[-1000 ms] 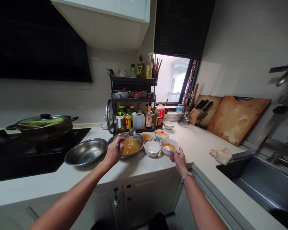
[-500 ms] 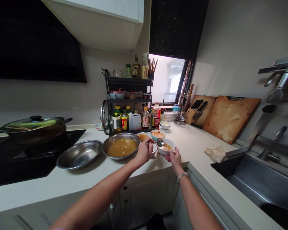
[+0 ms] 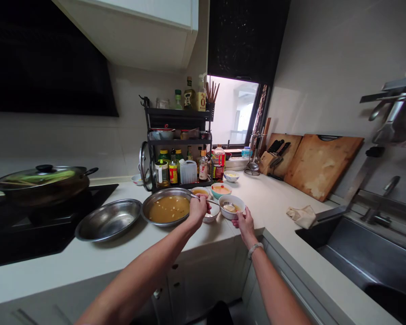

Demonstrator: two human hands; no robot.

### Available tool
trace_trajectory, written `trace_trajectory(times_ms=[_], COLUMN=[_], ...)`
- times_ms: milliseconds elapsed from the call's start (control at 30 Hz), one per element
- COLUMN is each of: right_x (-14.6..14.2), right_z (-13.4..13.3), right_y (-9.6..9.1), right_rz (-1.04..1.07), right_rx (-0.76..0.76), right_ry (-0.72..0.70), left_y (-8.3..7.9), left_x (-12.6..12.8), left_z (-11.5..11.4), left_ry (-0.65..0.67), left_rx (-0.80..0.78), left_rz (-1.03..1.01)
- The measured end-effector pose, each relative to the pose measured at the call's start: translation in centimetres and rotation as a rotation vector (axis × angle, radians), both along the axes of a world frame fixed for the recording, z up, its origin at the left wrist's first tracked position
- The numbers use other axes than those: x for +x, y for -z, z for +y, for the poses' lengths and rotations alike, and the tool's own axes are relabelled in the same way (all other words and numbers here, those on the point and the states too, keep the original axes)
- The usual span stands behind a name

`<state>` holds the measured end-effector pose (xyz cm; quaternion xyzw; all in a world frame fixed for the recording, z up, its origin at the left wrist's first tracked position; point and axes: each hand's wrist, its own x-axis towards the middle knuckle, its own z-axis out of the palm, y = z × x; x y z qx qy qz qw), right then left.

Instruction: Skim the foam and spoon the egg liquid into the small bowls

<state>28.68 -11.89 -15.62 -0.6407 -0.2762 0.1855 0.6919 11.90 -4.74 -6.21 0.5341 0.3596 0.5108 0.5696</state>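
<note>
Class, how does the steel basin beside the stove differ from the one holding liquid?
The stove-side basin shows bare, shiny metal inside; the second basin holds yellowish-brown liquid with pale bits. The stove-side basin is in full view, while the left hand partly hides the second basin's edge. Both are round and metallic, side by side on the white countertop.

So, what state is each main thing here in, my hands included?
Left hand: closed around ladle
Right hand: gripping white bowl
Ladle: scoop inside white bowl
White bowl: uncovered, some liquid inside
Soup basin: uncovered, brownish liquid inside
Basin by stove: uncovered
Pan: glass lid on, greens showing through
Knives: slotted in block
Front cutting board: leaning
Cloth: crumpled beside sink
</note>
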Motion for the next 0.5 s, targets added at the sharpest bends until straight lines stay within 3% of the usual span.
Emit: trace_trajectory(times_ms=[133, 500], right_x=[0.1, -0.3], right_z=[0.0, -0.4], right_y=[0.0, -0.7], right_rz=[0.022, -0.017], right_rx=[0.006, -0.014], right_ry=[0.002, 0.000], left_y=[-0.6, -3.4], left_x=[-0.6, -5.2], left_z=[0.2, 0.5], left_ry=[-0.008, -0.046], left_rx=[-0.086, -0.063], left_rz=[-0.097, -0.181])
